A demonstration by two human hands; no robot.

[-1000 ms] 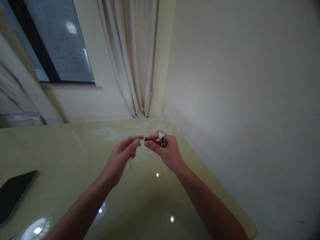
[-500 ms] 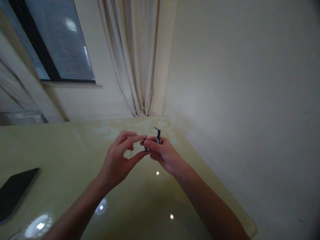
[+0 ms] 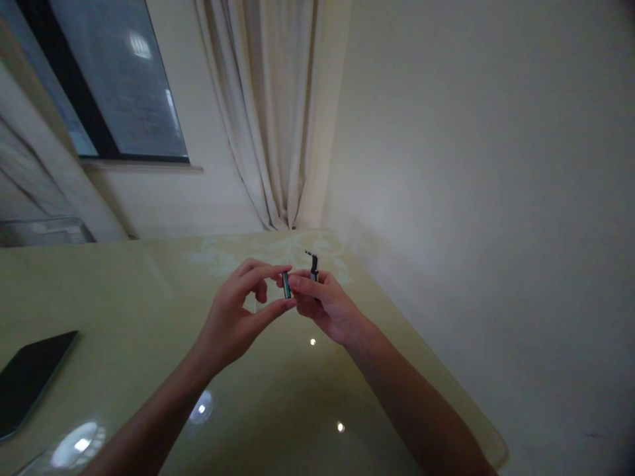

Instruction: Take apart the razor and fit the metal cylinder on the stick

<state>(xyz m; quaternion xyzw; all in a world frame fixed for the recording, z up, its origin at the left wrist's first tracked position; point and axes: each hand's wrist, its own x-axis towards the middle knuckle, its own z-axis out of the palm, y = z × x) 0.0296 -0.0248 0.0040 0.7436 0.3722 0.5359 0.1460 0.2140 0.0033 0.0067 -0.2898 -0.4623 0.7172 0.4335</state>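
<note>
My left hand (image 3: 235, 311) is closed in a pinch, thumb below and index finger above, on the two ends of a small dark bar with a green sheen (image 3: 286, 285). The bar stands nearly upright, tilted slightly. Its exact kind is too small to make out. My right hand (image 3: 321, 303) is closed around a small black-and-silver device (image 3: 314, 268), whose thin, bent black arm sticks up above the fingers. The device's lower part is hidden in the hand. My right thumb and fingertips meet the bar's right side.
Both hands are above a glossy pale green table (image 3: 268, 410) with lamp reflections. A dark flat tablet-like thing (image 3: 34, 377) lies at the left. A wall (image 3: 471, 231) runs along the table's right side. Curtains (image 3: 268, 112) and a window (image 3: 124, 86) are behind.
The bar has turned slightly in my fingers, and more of its green side shows. Both hands are almost in the same place.
</note>
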